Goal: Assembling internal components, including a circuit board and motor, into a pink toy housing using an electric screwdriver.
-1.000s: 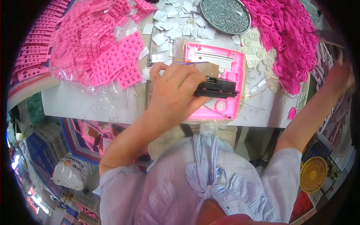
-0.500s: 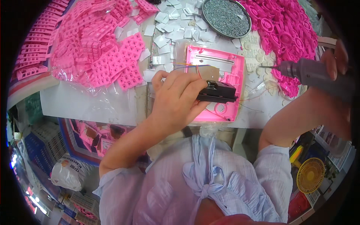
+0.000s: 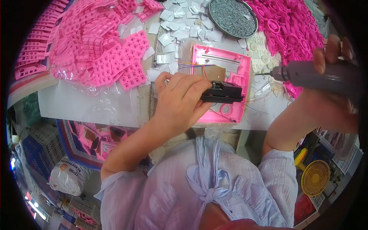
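My left hand (image 3: pixel 180 94) is closed on a black plastic box-shaped part (image 3: pixel 224 92), held over the lower part of a pink plastic housing (image 3: pixel 243 82). Thin coloured wires (image 3: pixel 191 65) run near a brown circuit board (image 3: pixel 214 73) inside that housing. Off to the right, my right hand (image 3: pixel 332 61) grips a grey electric screwdriver (image 3: pixel 318 73). Its slim bit (image 3: pixel 262 73) points left and ends just past the housing's right wall, apart from the black part.
Pink button panels (image 3: pixel 96 50) are heaped at the left, and darker pink parts (image 3: pixel 289 30) at the right. A round tray of screws (image 3: pixel 234 17) stands behind the housing, beside scattered white squares (image 3: pixel 184 19). Below the table's left side sits a crate (image 3: pixel 80 155).
My right hand has brought the screwdriver slightly left and down, nearer the housing. The left hand stays on the black part, which has barely shifted.
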### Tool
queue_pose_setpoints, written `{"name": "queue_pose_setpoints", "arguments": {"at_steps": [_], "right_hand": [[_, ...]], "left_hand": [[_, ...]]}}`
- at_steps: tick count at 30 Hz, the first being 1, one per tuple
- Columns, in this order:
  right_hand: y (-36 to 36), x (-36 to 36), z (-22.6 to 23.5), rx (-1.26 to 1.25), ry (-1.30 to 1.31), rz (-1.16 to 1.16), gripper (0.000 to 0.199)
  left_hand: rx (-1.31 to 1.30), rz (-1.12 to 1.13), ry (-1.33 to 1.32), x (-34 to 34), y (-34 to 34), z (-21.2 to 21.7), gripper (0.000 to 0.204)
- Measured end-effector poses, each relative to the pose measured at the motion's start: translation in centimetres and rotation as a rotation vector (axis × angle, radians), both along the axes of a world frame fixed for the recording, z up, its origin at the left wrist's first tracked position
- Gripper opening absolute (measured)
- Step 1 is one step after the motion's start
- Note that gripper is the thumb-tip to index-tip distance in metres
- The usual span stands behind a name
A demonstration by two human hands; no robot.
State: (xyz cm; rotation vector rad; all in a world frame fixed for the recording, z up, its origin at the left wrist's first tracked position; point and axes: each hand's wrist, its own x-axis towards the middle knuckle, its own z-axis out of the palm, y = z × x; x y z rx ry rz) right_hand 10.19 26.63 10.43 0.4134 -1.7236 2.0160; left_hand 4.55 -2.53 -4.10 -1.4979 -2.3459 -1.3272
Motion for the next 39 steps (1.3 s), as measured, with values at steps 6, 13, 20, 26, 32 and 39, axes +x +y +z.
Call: {"name": "queue_pose_setpoints", "arguments": {"at_steps": [6, 13, 20, 26, 32, 39], "right_hand": [[-3.0, -0.5, -0.9, -0.020, -0.024, 0.049, 0.061], [-5.9, -0.4, -3.5, -0.199, -0.109, 0.133, 0.043], [-10.7, -0.4, -6.3, 0.041, -0.110, -0.010, 0.027], [-10.9, -0.4, -6.2, 0.064, -0.106, -0.026, 0.028], [-9.3, 0.3, -5.8, 0.077, -0.087, 0.060, 0.030], [-9.5, 0.4, -6.2, 0.105, -0.084, 0.072, 0.031]], "left_hand": [[-0.015, -0.010, -0.012, 0.1, -0.2, -0.3, 0.053], [0.007, -0.014, -0.027, 0.0, 0.3, 0.3, 0.049], [0.005, -0.010, -0.057, 0.0, 0.1, 0.4, 0.048], [0.007, -0.013, -0.050, 0.0, 0.1, 0.5, 0.049], [0.010, -0.023, -0.055, 0.0, 0.2, 0.2, 0.050], [0.006, -0.022, -0.043, 0.0, 0.2, 0.2, 0.053]]}}
